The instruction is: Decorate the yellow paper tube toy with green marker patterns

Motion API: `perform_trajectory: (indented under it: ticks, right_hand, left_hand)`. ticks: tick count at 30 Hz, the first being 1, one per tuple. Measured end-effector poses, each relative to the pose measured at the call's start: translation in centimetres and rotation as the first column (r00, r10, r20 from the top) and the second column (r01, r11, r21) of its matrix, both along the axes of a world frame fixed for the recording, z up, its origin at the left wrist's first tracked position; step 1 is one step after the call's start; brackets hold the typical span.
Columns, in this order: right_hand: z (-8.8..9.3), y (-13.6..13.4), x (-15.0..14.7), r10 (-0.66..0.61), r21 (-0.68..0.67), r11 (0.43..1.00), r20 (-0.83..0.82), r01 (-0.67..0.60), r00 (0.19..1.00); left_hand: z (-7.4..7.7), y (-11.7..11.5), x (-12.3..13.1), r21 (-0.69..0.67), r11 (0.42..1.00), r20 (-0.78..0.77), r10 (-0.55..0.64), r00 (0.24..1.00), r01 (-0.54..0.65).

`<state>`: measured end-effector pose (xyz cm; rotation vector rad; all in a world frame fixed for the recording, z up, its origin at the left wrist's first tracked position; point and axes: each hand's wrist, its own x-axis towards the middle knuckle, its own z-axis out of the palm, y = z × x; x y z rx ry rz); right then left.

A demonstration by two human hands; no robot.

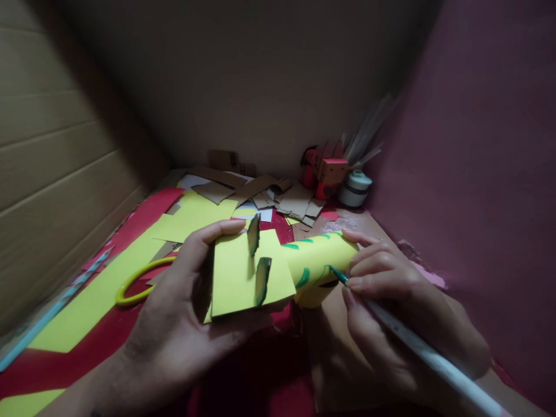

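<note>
A yellow paper craft figure, made of a boxy head (234, 272) and a tube body (321, 249), rests in my left hand (169, 324). My thumb and fingers are closed around the box part. Two small green-edged cardboard pieces (263, 281) stick out of the box. Green strokes (303, 278) mark the tube. My right hand (395, 295) grips a white-barrelled green marker (417, 341) with its tip on the tube's side, at one of the strokes. Some of my right fingertips lie against the tube's far end.
Yellow paper sheets (174, 226), a yellow ring (121, 292) and a blue striped stick (56, 307) lie on the left. Cardboard scraps (299, 200) cover the back. A red cardboard figure (332, 171) and a white bottle (355, 188) stand back right, beside a pink wall (469, 174).
</note>
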<state>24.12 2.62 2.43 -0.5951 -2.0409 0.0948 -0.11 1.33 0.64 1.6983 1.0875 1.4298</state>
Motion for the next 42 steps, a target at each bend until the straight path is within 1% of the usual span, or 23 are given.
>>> perform_trajectory:
  ticks: [5, 8, 10, 12, 16, 19, 22, 25, 28, 30, 32, 34, 38, 42]
  right_hand:
    - [0.2, -0.2, -0.6, -0.039, -0.011, 0.999, -0.043, 0.038, 0.998]
    - [0.3, -0.3, -1.5, -0.102, -0.034, 0.995, -0.132, 0.098, 0.986]
    - [0.4, -0.4, -2.1, -0.12, -0.04, 0.993, -0.165, 0.115, 0.979]
    - [0.4, -0.4, -2.5, -0.121, -0.04, 0.992, -0.168, 0.116, 0.978]
    - [0.4, -0.4, -2.3, -0.11, -0.031, 0.994, -0.14, 0.107, 0.984]
    - [0.3, -0.5, -1.7, -0.07, -0.01, 0.998, -0.08, 0.07, 0.994]
    - [0.1, -0.7, -1.4, -0.024, -0.003, 1.0, -0.049, 0.024, 0.999]
    - [-0.3, -0.9, -1.5, -0.039, -0.037, 0.999, -0.054, 0.037, 0.998]
    - [-0.6, -1.1, -1.7, -0.094, -0.067, 0.993, -0.019, 0.093, 0.995]
    - [-0.8, -1.0, -1.7, -0.107, -0.054, 0.993, 0.022, 0.108, 0.994]
    - [-0.9, -1.0, -1.6, -0.077, -0.022, 0.997, 0.034, 0.077, 0.996]
    - [-0.9, -0.9, -1.5, -0.053, -0.026, 0.998, 0.032, 0.053, 0.998]
    - [-0.9, -1.0, -1.7, -0.062, -0.05, 0.997, 0.057, 0.065, 0.996]
    - [-1.0, -1.0, -2.0, -0.056, -0.005, 0.998, 0.002, 0.056, 0.998]
  left_hand:
    - [0.1, 0.1, 0.1, 0.02, 1.0, -0.037, 0.024, 0.999, -0.024]
    - [0.1, 0.1, 0.0, 0.039, 0.998, -0.08, 0.054, 0.995, -0.051]
    - [0.2, 0.1, 0.0, 0.046, 0.998, -0.078, 0.054, 0.995, -0.051]
    - [0.3, -0.1, 0.2, 0.023, 0.998, -0.066, 0.057, 0.996, -0.055]
    - [0.7, -0.5, 0.9, -0.048, 0.989, -0.028, 0.139, 0.99, -0.14]
    - [0.8, -0.6, 0.9, -0.052, 0.985, -0.036, 0.16, 0.986, -0.162]
    - [0.5, -0.4, 0.5, -0.008, 0.996, -0.062, 0.092, 0.994, -0.092]
    - [0.3, 0.0, 0.0, 0.044, 0.999, -0.069, 0.027, 0.997, -0.024]
    - [0.2, 0.1, -0.1, 0.032, 0.999, -0.042, 0.011, 0.999, -0.009]
    - [0.3, 0.1, 0.0, 0.012, 1.0, -0.034, 0.003, 0.999, -0.002]
    - [0.3, 0.1, 0.1, 0.013, 1.0, -0.032, 0.011, 0.999, -0.01]
    - [0.3, 0.0, 0.1, 0.031, 0.999, -0.024, 0.023, 0.999, -0.023]
    - [0.2, 0.0, 0.1, 0.039, 0.999, -0.017, 0.023, 1.0, -0.023]
    - [0.2, 0.0, 0.0, 0.052, 0.999, -0.036, 0.01, 0.999, -0.008]
